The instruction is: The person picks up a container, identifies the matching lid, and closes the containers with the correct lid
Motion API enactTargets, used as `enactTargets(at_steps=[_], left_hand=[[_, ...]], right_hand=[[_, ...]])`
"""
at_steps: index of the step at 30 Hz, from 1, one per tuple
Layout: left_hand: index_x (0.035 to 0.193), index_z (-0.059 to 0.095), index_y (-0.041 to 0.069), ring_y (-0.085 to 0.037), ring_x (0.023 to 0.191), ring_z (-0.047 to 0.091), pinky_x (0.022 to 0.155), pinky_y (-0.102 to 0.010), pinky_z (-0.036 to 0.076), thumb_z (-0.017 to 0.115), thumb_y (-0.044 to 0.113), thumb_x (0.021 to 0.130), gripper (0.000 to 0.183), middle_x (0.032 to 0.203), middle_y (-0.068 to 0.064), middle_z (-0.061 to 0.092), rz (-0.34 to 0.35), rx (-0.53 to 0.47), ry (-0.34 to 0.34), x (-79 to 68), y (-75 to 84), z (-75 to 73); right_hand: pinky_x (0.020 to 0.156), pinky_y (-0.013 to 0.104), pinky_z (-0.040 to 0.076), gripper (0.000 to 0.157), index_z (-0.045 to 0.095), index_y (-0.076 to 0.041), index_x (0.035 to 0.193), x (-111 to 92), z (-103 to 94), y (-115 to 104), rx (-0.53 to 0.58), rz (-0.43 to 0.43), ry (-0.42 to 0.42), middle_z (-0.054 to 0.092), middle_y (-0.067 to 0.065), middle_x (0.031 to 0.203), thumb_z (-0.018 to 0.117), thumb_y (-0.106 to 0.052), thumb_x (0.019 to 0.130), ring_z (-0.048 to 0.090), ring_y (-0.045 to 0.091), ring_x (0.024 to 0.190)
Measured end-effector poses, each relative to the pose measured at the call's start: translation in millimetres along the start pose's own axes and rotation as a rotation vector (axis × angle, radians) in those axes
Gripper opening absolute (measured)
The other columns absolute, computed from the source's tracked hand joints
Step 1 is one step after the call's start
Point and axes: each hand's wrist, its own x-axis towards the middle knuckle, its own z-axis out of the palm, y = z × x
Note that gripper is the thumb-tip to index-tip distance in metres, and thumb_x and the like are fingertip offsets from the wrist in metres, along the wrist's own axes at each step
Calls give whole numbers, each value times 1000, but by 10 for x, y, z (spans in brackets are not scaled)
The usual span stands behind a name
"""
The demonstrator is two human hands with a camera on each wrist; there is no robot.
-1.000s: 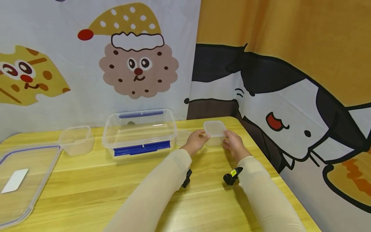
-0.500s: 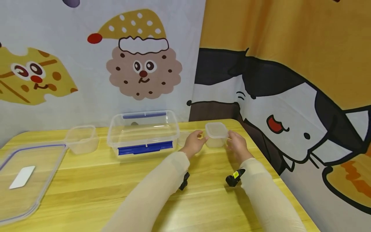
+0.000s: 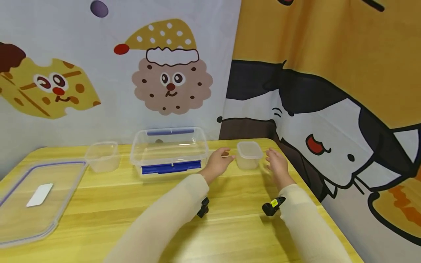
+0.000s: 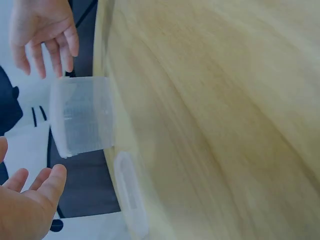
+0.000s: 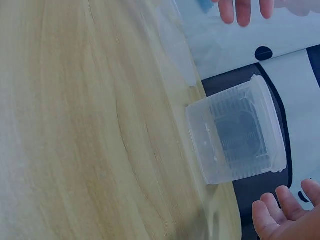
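Observation:
A small clear plastic food container point(image 3: 249, 160) stands upright near the far right of the table, with a frosted lid point(image 3: 249, 149) on top. My left hand point(image 3: 217, 163) is just to its left, fingers spread and touching nothing. On the other side, my right hand point(image 3: 277, 166) is held apart from the container, its fingers relaxed. Both wrist views show gaps between the container and the fingers. A loose clear lid point(image 4: 131, 195) lies flat on the table beside the container in the left wrist view; my left hand mostly covers it in the head view.
A large clear box point(image 3: 169, 148) with blue clips stands at the back, left of my hands. Farther left are an open small container point(image 3: 103, 157) and a large blue-rimmed lid point(image 3: 70, 193) bearing a white card point(image 3: 40, 195). A printed curtain point(image 3: 174, 87) hangs behind the table.
Both hands have let go of the lidded container and moved apart, left hand leftward and right hand rightward. The container stays on the table. The head view has shifted, moving the scene rightward and down.

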Motion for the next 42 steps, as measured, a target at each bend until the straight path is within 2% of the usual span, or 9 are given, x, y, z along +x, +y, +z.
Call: enactTargets(at_steps=[8, 19, 27, 34, 42], left_hand=[[137, 51, 5, -32, 121, 54, 99, -44, 48, 58, 22, 98, 43, 132, -17, 57, 68, -18, 12, -138, 21, -196], [141, 49, 10, -29, 124, 52, 101, -44, 46, 58, 25, 98, 46, 137, -12, 54, 84, -45, -10, -394, 17, -481], [140, 49, 9, -28, 122, 54, 101, -44, 46, 62, 24, 96, 49, 137, -14, 55, 134, -30, 27, -561, 14, -648], [140, 49, 9, -28, 122, 54, 99, -42, 48, 63, 22, 95, 49, 136, -13, 55, 135, -23, 62, -707, -28, -771], [142, 48, 10, -28, 126, 52, 100, -45, 47, 63, 23, 95, 50, 139, -13, 52, 138, -29, 83, -901, -60, -960]], right_hand=[[112, 46, 34, 57, 29, -11, 153, -81, -22, -24, 12, -19, 18, 30, 11, 156, 43, -30, 101, 35, 30, 139], [112, 46, 34, 56, 28, -10, 153, -180, 1, -50, -7, -69, -12, 29, 12, 156, 40, -30, 102, 35, 31, 139], [111, 45, 35, 54, 29, -12, 153, -283, 20, -73, -5, -88, -10, 26, 11, 157, 39, -30, 103, 36, 29, 139], [110, 43, 36, 54, 31, -11, 152, -362, 52, -101, -11, -111, 5, 31, 11, 155, 41, -30, 102, 38, 28, 137], [111, 44, 36, 55, 32, -10, 151, -494, 82, -108, -44, -176, -24, 37, 13, 152, 42, -31, 102, 38, 27, 137]])
